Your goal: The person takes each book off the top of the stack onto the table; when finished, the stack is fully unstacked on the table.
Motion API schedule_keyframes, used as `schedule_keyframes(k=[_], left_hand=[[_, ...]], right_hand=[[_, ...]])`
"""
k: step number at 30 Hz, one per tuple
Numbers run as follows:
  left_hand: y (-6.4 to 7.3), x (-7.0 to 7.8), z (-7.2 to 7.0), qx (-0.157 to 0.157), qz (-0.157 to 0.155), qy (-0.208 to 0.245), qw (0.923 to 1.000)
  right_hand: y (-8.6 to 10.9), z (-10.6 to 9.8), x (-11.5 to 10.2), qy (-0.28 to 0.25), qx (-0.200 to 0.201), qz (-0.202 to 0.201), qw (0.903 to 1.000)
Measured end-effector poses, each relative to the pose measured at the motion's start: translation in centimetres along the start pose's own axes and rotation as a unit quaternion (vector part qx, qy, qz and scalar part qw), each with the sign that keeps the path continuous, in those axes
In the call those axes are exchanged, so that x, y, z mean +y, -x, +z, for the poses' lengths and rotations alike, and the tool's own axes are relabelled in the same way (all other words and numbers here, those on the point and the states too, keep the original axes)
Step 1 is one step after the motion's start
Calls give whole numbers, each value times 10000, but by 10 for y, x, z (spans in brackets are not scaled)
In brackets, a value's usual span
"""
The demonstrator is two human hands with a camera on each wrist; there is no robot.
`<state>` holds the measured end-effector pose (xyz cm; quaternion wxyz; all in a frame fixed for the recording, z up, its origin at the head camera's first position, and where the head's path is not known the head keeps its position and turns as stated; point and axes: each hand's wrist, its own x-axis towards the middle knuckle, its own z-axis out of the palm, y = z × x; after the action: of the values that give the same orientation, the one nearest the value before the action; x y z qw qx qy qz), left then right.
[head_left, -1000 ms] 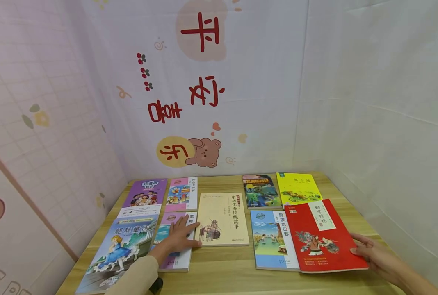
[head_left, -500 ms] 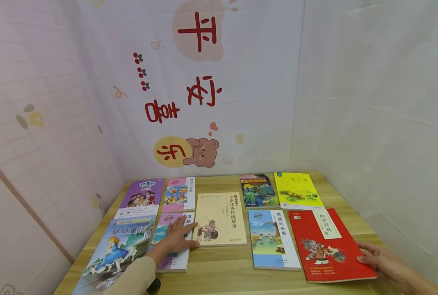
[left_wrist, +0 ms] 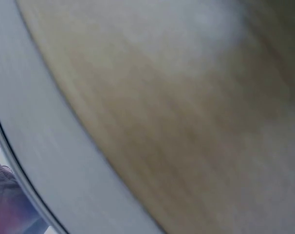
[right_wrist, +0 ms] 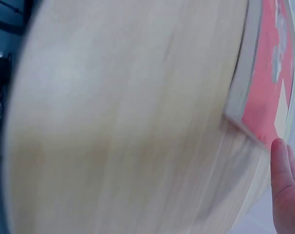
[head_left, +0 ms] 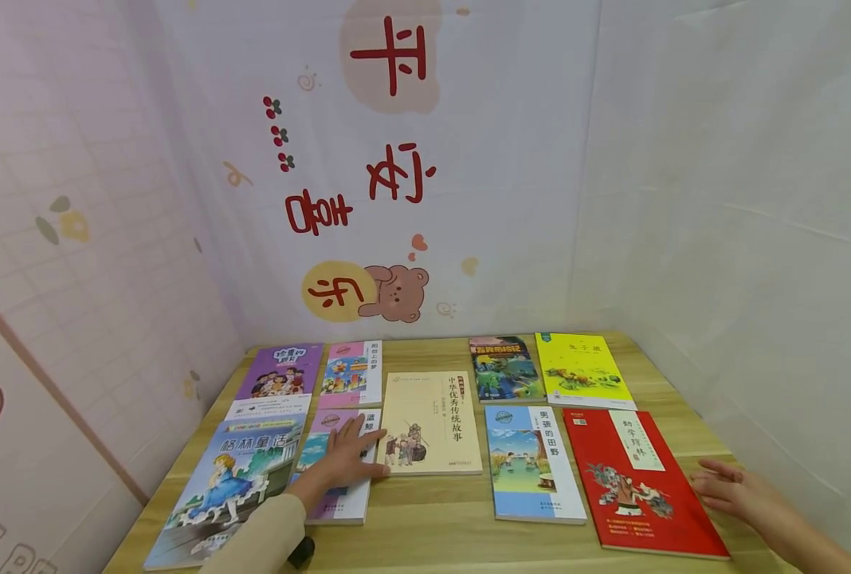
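My left hand (head_left: 348,456) rests with fingers spread on a pink-and-blue book (head_left: 347,506), covering much of its cover. Its fingertips and thumb reach the left edge of a cream book (head_left: 436,414). A red book (head_left: 629,454) lies flat and slightly turned at the right front. Beside its right edge is my right hand (head_left: 732,493), fingers loosely extended and holding nothing; whether a fingertip touches the edge I cannot tell. In the right wrist view, the thumb side of that hand (right_wrist: 284,187) appears near a corner of the red book (right_wrist: 264,97). The left wrist view shows only blurred tabletop.
A blue book (head_left: 533,470) lies just left of the red one. Behind them are a dark-green book (head_left: 507,371) and a yellow book (head_left: 585,371). A purple book (head_left: 282,375), a pink book (head_left: 350,375) and a fairy-tale book (head_left: 228,486) lie left. Cloth walls (head_left: 497,199) enclose the wooden table (head_left: 440,518).
The red book has moved right and toward the front, off the blue and yellow books it overlapped, and now lies flat. My right hand has let go of it. The left hand stays put.
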<state>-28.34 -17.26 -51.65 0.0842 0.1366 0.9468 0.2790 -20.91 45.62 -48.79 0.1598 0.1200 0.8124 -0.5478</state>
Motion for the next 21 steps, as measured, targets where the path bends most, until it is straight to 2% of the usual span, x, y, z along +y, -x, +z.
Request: schedule_keyframes(k=[4,10,15,21], left_hand=[[-4,-4,3,36,11,-41,10000],[-6,3,0,-29,-68,-101,9999],[-3,11,-8,-1,-85,-184,9998],[-14,14,-16,496,178,-371,9979]], right_hand=[[-3,11,-10,7,163,245,9996],[-10,34,-32,-187,107,85,9997],[-21,58,-52,-328,72,-438,9985],[-41,89,-74,-235,135,-983,9948]])
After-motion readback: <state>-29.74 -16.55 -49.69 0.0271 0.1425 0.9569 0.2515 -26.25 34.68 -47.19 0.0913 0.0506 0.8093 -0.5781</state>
